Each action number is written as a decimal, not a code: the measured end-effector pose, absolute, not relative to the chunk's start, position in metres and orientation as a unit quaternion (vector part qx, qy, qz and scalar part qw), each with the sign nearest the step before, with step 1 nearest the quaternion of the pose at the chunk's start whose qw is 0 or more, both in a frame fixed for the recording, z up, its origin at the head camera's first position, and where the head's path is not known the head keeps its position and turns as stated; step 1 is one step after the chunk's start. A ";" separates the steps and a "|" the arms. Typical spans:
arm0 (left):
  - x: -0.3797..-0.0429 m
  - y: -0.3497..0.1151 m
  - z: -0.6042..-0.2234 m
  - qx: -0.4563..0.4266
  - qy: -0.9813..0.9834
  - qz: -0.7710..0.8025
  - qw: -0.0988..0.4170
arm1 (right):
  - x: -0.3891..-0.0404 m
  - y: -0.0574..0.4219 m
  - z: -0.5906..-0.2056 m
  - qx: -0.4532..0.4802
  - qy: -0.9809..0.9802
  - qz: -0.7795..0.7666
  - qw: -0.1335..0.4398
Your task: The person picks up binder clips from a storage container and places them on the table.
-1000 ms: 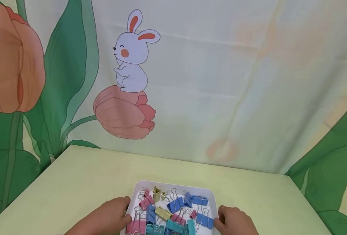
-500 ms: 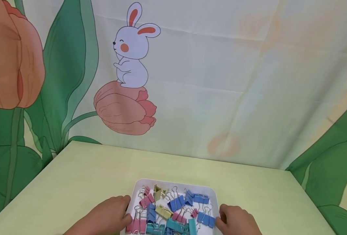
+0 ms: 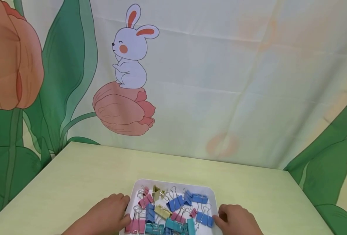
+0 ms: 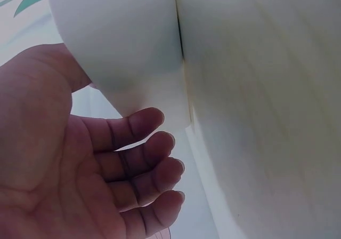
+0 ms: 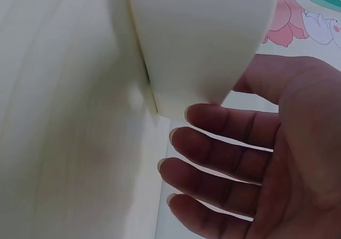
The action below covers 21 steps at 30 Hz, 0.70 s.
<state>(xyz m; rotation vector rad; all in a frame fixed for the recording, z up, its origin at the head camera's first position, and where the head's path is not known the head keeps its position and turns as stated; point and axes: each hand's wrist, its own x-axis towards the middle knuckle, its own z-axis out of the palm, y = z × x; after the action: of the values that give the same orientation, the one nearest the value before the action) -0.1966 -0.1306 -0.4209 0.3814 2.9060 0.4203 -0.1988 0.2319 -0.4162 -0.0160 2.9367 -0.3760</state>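
Observation:
A shallow white tray (image 3: 188, 186) full of loose binder clips stands at the front of the table, its near edge cut off by the head view. My left hand (image 3: 110, 213) holds its left side, thumb at the rim and index fingertip against the outer wall. On the opposite side, my right hand (image 3: 235, 219) grips the tray in the same way. Both wrist views show the other fingers loosely bent beside the wall. Among the clips are a blue one (image 3: 175, 203), a yellow one (image 3: 163, 212), a pink one (image 3: 138, 226) and a teal one (image 3: 174, 224), several overlapping.
The pale yellow tabletop (image 3: 249, 186) spreads behind and to both sides of the tray. A curtain (image 3: 191, 98) printed with a rabbit, tulips and green leaves hangs along the table's back edge.
The head view has shifted slightly, so the curtain print sits a little higher than a second ago. Both hands stay on the tray, and the clips keep their places in it.

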 end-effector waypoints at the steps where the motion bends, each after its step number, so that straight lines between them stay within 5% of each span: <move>1: -0.197 -0.131 -0.421 0.128 0.977 0.141 0.092 | -0.199 0.232 -0.416 -0.002 0.986 -0.134 0.094; 7: -0.198 -0.131 -0.422 0.125 0.977 0.138 0.100 | -0.201 0.239 -0.413 0.001 0.980 -0.180 0.087; 16: -0.198 -0.131 -0.424 0.123 0.976 0.141 0.109 | -0.197 0.239 -0.409 0.000 0.952 -0.306 -0.001; 21: -0.197 -0.131 -0.422 0.125 0.976 0.143 0.109 | -0.192 0.235 -0.407 -0.014 0.905 -0.423 0.032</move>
<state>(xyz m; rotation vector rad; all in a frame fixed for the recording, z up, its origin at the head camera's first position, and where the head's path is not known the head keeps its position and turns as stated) -0.1974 -0.1312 -0.4221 0.3687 2.8699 0.4203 -0.1924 0.2349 -0.4068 -0.0420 2.7886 -1.3028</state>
